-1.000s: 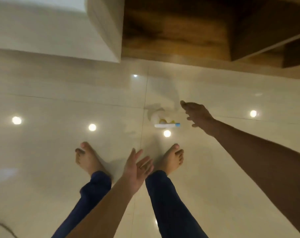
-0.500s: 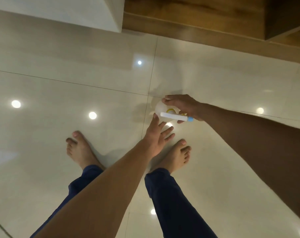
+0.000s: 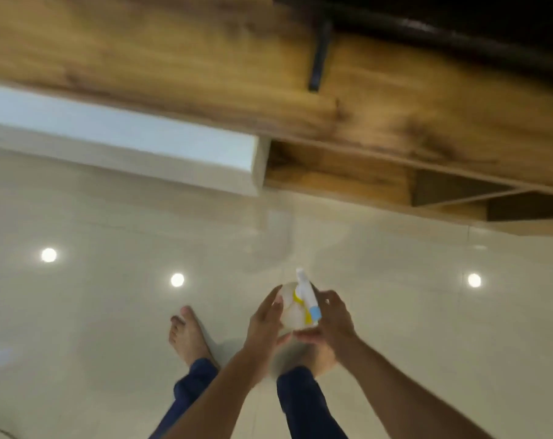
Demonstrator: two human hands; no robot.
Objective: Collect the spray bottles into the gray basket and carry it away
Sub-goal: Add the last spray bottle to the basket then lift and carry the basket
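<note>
A small white spray bottle point(image 3: 295, 312) with a yellow collar and a blue nozzle tip is held up off the floor between both hands. My left hand point(image 3: 264, 321) cups its round body from the left. My right hand point(image 3: 332, 318) grips it from the right and below, beside the sprayer head. The picture is blurred. No gray basket is in view.
Glossy cream floor tiles point(image 3: 110, 312) reflect ceiling lights. My bare feet and blue trouser legs point(image 3: 193, 384) stand below the hands. A wooden cabinet point(image 3: 205, 58) with open low shelves point(image 3: 443, 188) and a white block point(image 3: 126, 144) run across the top.
The bottle stood on the floor a second ago. My right hand took hold of it, my left hand joined, and both lifted it. The view tilted up toward the cabinet.
</note>
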